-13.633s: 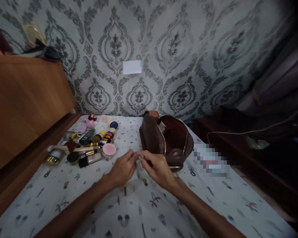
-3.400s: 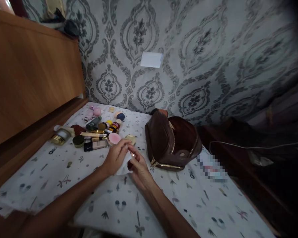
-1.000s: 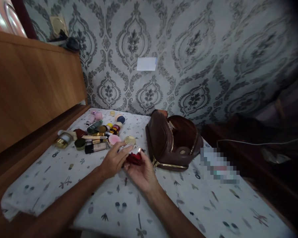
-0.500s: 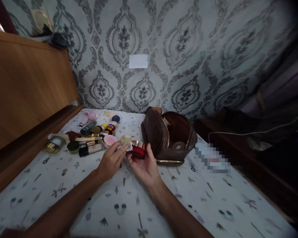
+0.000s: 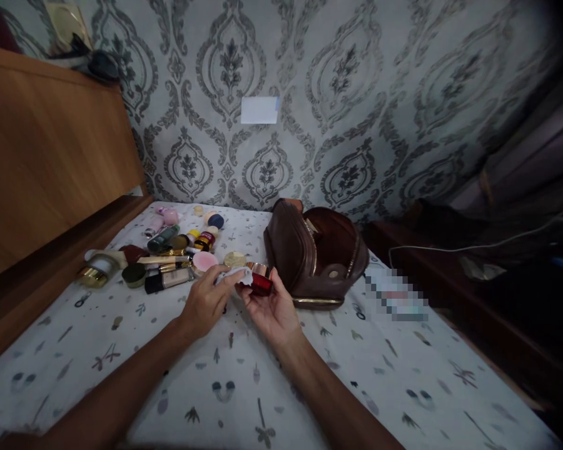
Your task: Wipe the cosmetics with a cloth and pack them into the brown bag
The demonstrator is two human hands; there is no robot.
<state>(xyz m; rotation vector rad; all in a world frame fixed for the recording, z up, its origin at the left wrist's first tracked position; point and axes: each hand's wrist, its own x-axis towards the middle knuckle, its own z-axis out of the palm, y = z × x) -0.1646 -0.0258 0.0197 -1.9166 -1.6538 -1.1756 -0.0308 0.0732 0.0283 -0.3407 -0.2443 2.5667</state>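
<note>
A red cosmetic jar (image 5: 261, 285) with a shiny rose-gold lid is held by my right hand (image 5: 274, 312), thumb on its right side and fingers beneath. My left hand (image 5: 206, 300) pinches a crumpled white wipe (image 5: 242, 275) and presses it against the jar's left side. Part of the jar is hidden behind the wipe and fingers. Just beyond my left fingers lie a pink round compact (image 5: 205, 260) and a pale gold round item (image 5: 235, 259). To the right of the jar stands an unzipped brown makeup bag (image 5: 304, 256).
Several cosmetics sit at the left, including a foundation bottle (image 5: 169, 280), a dark green round jar (image 5: 134, 275) and a gold-lidded jar (image 5: 94, 275). A wooden panel (image 5: 51, 131) borders the left side. A patterned wall (image 5: 300, 69) rises behind. A blurred-out item (image 5: 398, 295) lies right of the bag.
My left hand and the wipe have shifted slightly over the jar, covering more of its left side. The whole view has moved a little; the bag and cosmetics stay in place.
</note>
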